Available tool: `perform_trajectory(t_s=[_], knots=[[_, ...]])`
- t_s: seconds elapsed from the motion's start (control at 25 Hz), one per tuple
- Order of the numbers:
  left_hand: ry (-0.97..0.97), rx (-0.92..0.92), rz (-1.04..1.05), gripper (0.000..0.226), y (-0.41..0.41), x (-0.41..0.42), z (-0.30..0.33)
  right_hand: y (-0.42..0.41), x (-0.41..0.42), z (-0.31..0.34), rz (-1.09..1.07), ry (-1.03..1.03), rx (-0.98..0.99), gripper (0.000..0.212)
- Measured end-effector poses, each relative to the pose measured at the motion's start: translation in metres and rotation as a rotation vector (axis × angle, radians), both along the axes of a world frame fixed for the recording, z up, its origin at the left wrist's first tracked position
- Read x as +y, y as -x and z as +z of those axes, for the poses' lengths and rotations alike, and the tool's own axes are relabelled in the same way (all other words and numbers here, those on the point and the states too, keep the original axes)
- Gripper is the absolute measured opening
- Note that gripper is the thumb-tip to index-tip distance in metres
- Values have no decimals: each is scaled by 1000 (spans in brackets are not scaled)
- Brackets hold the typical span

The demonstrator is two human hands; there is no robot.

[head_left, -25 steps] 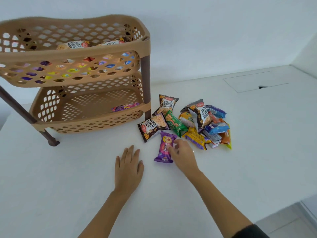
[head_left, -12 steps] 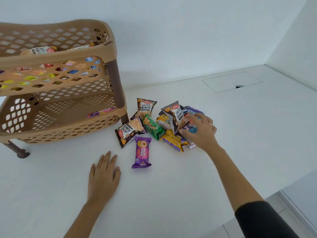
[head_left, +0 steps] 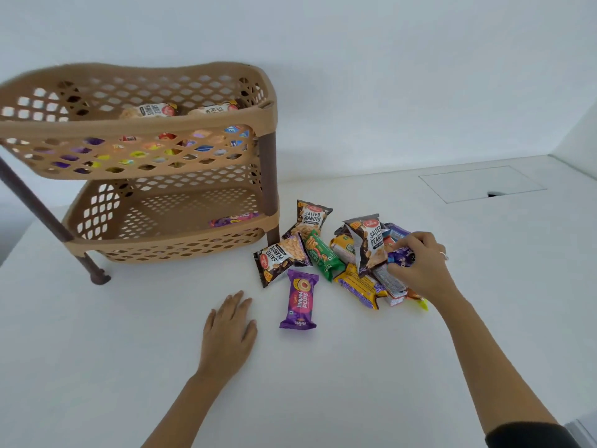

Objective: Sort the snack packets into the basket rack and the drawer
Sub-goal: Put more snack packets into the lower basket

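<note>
A tan two-tier basket rack (head_left: 139,130) stands at the left; its top tier holds several packets, its lower tier one purple packet (head_left: 233,218). A pile of snack packets (head_left: 342,253) lies to the right of the rack, with salted peanuts bags, a green packet (head_left: 323,258) and a yellow one (head_left: 358,286). A purple JimJam Pops packet (head_left: 300,299) lies apart in front. My right hand (head_left: 420,266) is on the pile's right side, fingers closed on a small blue-purple packet (head_left: 402,257). My left hand (head_left: 227,331) rests flat on the table, holding nothing.
The white table (head_left: 355,383) meets a white wall behind. A rectangular flush panel with a small notch (head_left: 481,187) is set into the table at the far right. The table's front edge shows at the lower right corner.
My right hand moved from the purple JimJam Pops packet to the pile's right side and closed on a small blue-purple packet. The left hand stayed flat on the table.
</note>
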State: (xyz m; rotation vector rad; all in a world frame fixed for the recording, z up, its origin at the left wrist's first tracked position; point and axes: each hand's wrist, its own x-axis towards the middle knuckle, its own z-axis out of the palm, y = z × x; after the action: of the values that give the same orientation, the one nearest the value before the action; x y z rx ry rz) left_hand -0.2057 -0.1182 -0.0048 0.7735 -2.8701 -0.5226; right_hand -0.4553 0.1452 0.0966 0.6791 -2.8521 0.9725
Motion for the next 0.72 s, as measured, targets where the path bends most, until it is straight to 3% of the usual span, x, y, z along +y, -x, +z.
perform_trajectory(t_s=[0.12, 0.28, 0.36, 0.56, 0.72], knots=[[-31, 205, 7, 48, 4, -15, 39, -8, -28, 41, 18, 196, 18, 29], [251, 641, -130, 39, -4, -51, 134, -30, -90, 109, 204, 403, -1, 34], [377, 756, -134, 37, -14, -82, 183, -41, -128, 144, 307, 456, 29, 31], [623, 761, 7, 35, -43, -189, 252, -58, -245, 233, 585, 429, 73, 27], [590, 616, 131, 34, -56, -261, 263, -73, -351, 270, 796, 220, 47, 30]])
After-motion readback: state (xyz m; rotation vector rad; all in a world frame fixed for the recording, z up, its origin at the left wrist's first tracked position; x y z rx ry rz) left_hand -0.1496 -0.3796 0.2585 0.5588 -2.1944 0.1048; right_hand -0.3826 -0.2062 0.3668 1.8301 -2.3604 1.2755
